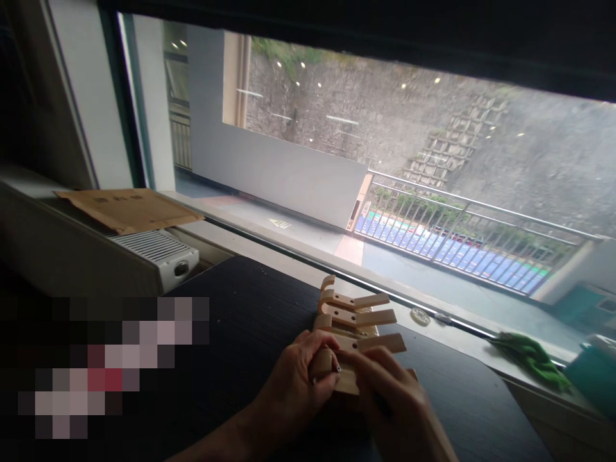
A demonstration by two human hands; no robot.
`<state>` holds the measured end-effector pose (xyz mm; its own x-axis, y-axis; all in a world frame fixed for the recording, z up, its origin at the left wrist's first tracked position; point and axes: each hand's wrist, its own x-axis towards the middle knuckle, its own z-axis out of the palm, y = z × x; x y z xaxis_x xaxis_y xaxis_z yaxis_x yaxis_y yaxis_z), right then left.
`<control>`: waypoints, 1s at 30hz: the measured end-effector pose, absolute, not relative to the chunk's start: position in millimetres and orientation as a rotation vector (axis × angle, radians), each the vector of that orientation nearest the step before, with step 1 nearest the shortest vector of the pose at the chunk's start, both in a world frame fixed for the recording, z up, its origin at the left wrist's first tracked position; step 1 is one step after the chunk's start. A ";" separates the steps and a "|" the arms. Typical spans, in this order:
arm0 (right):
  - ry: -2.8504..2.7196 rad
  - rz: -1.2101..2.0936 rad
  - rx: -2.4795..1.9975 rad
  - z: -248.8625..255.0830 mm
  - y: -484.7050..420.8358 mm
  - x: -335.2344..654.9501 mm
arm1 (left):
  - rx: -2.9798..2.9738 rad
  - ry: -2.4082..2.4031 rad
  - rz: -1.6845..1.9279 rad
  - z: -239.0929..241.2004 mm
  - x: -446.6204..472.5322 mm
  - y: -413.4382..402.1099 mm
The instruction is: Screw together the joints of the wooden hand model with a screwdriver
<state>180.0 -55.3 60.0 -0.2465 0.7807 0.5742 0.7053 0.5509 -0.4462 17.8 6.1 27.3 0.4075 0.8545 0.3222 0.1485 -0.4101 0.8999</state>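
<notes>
A row of light wooden hook-shaped pieces (pixel 359 316) lies on a dark table (pixel 231 333) near a window. My left hand (pixel 296 378) is curled round a short wooden piece (pixel 321 364) at the near end of that row. Beside it, my right hand (pixel 389 401) pinches a small screw or bit (pixel 339 369) against the same piece. Both hands touch each other over the wood. The parts under the fingers are hidden.
A window sill runs behind the table with a small round ring (pixel 419 316) and a green cloth (pixel 529 359) on it. At the left stand a white heater unit (pixel 161 253) and brown cardboard (pixel 128 208). A teal object (pixel 594 372) sits far right.
</notes>
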 end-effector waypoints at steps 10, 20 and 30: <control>-1.201 0.540 -0.873 109.6 -5.3 143.9 | 1.831 0.895 1.010 25.1 17.4 5.0; -1.147 0.763 -0.797 91.2 8.6 137.7 | 1.892 0.955 1.028 23.4 20.3 7.6; -1.144 0.749 -0.816 90.2 9.7 135.1 | 1.906 0.968 1.036 20.3 20.3 7.9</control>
